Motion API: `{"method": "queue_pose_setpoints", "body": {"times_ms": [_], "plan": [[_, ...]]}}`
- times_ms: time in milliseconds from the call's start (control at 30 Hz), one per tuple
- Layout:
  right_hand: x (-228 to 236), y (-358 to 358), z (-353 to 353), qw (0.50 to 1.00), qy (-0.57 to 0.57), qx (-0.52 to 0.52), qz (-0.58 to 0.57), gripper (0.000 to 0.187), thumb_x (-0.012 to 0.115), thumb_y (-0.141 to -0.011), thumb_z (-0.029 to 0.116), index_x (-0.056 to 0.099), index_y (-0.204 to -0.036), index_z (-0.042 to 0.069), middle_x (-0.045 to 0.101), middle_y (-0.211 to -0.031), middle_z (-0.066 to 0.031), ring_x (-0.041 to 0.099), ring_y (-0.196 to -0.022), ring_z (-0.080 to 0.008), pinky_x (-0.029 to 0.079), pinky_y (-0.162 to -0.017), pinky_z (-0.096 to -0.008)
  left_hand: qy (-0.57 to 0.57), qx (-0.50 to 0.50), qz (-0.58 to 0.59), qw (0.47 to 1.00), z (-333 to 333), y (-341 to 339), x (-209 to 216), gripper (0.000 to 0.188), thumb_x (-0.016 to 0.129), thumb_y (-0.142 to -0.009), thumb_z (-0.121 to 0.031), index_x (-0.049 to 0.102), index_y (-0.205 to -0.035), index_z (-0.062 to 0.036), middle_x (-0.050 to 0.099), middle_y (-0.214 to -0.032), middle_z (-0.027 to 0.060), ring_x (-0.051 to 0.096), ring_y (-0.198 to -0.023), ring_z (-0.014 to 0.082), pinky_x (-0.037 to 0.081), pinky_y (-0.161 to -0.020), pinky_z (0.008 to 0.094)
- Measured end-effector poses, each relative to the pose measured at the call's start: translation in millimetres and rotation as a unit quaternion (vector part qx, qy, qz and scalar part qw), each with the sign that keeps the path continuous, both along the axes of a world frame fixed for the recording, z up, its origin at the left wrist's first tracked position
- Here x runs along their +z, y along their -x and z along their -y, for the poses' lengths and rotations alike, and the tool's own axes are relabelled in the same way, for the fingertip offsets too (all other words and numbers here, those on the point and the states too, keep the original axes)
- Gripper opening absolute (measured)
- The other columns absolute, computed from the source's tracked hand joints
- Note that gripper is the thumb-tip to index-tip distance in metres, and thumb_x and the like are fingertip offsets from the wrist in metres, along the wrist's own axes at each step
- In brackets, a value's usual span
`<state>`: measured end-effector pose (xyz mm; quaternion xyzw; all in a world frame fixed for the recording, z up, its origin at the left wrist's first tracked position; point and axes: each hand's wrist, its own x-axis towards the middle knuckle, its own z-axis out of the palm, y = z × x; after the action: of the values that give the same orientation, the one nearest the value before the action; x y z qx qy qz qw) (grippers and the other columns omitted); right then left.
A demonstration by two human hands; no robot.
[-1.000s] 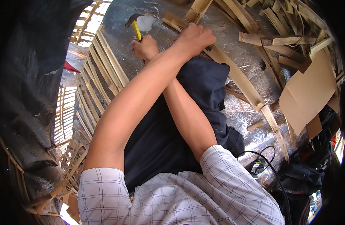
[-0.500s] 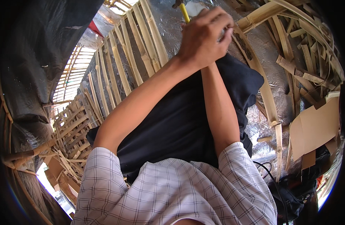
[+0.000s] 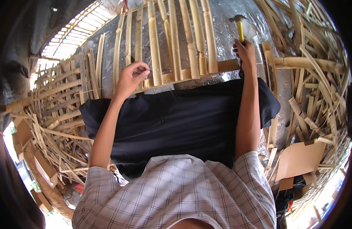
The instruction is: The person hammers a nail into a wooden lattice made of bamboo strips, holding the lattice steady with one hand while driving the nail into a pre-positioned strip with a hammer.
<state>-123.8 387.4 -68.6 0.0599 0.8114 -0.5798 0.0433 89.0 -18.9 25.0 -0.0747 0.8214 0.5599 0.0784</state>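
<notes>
My right hand [image 3: 246, 55] grips a hammer [image 3: 240, 29] with a yellow shaft and a dark metal head pointing away from me. Closed, with thumb and fingertips together, my left hand [image 3: 132, 77] hovers by the near ends of the bamboo slats [image 3: 154, 53]. Anything pinched in it is too small to make out. Several slats lie side by side, running away from me, their near ends over a bamboo crosspiece [image 3: 188, 73]. Dark cloth [image 3: 176, 118] covers my lap just below them.
Woven bamboo panels [image 3: 63, 99] stand at the left. Loose split bamboo [image 3: 321, 87] is heaped at the right, with a cardboard piece [image 3: 300, 159] nearer me. A shiny plastic sheet [image 3: 223, 23] lies beneath the slats.
My hands, crossed together near the hammer before, are now apart. The left has moved left to the slats; the right now holds the hammer. My view has turned toward the slats.
</notes>
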Motion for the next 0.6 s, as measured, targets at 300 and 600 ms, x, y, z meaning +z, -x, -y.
{"method": "queue_pose_setpoints", "body": {"times_ms": [300, 600], "plan": [[15, -13, -17, 0.997, 0.014, -0.041, 0.064, 0.023, 0.069, -0.101, 0.024, 0.068, -0.105, 0.002, 0.071, -0.088, -0.0050, 0.070, -0.075, -0.0138, 0.049, -0.060, -0.0280, 0.114, -0.131, -0.149, 0.973, -7, 15, 10, 0.006, 0.072, -0.092, -0.003, 0.075, -0.097, -0.0013, 0.070, -0.097, 0.0115, 0.067, -0.084, 0.0272, 0.054, -0.077, 0.0402], [16, -17, -25, 0.992, 0.015, -0.087, 0.094, 0.020, 0.069, -0.102, 0.023, 0.067, -0.107, 0.004, 0.071, -0.089, -0.0057, 0.070, -0.074, -0.0171, 0.052, -0.060, -0.0304, 0.096, -0.186, -0.112, 0.972, -8, 10, -1, 0.009, 0.068, -0.087, 0.007, 0.062, -0.088, 0.0006, 0.067, -0.087, 0.0074, 0.064, -0.076, 0.0202, 0.051, -0.070, 0.0390]]}}
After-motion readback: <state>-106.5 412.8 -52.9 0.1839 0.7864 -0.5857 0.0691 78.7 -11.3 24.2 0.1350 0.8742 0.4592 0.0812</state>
